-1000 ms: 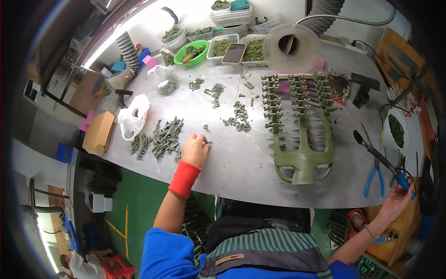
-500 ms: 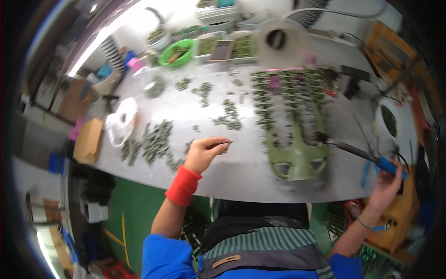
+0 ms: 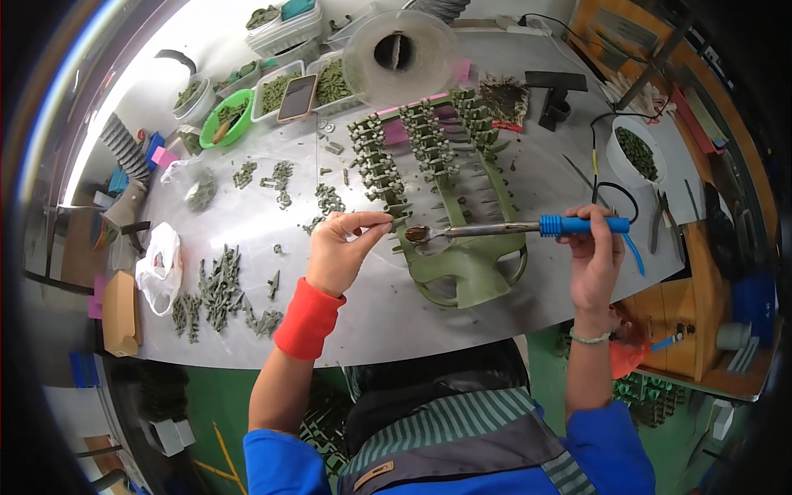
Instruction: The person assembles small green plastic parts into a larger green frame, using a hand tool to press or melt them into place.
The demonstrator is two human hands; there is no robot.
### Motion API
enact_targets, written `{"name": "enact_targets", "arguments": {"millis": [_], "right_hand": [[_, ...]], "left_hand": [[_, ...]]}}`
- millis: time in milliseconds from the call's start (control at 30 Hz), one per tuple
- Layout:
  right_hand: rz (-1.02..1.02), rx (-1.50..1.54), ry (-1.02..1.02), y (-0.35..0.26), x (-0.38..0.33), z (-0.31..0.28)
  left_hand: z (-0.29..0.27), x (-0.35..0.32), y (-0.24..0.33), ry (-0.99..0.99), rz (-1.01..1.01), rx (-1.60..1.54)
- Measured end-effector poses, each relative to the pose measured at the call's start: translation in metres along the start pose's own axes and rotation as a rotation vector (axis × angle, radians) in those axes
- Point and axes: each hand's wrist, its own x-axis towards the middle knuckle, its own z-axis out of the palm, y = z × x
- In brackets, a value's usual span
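Fingers of the left hand [image 3: 338, 252] are pinched together on a small green plastic part [image 3: 394, 219], held just above the surface [image 3: 247, 223], beside the tip of a soldering iron [image 3: 511, 228]. The right hand [image 3: 596, 260] is clamped around the iron's blue handle, with the metal shaft pointing toward the left hand; its tip sits just beside the pinched part, though I cannot tell whether they touch. Under both lies a large olive-green plastic frame [image 3: 470, 276], with rows of green parts on sprues [image 3: 421, 144] running away from the hands. To the outer side of the left hand lie loose green pieces [image 3: 219, 285], a white plastic bag [image 3: 159, 264] and a cardboard box [image 3: 120, 313]. Farther beyond the hands, a green bowl [image 3: 223, 122] and clear trays [image 3: 285, 91] hold more green pieces, with a phone [image 3: 298, 86] resting across the trays. Beyond the right hand, a white bowl [image 3: 635, 153] holds dark green pieces.
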Motion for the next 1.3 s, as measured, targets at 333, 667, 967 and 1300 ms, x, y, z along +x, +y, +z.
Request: {"name": "enact_targets", "arguments": {"millis": [333,667,967,1300], "right_hand": [[0.006,0.03,-0.04,0.023,0.004,0.011],[-0.019,-0.066,-0.025,-0.004,0.0,-0.008],[0.054,-0.052,-0.025,-0.007,-0.003,-0.008],[-0.017,-0.093,-0.044,-0.011,-0.004,-0.004]], "left_hand": [[0.012,0.01,0.003,0.02,0.1,0.271],[0.002,0.008,0.002,0.028,0.212,0.231],[-0.101,-0.086,-0.082,0.333,-0.11,1.039],[-0.078,-0.075,-0.056,0.213,-0.176,0.215]]}}
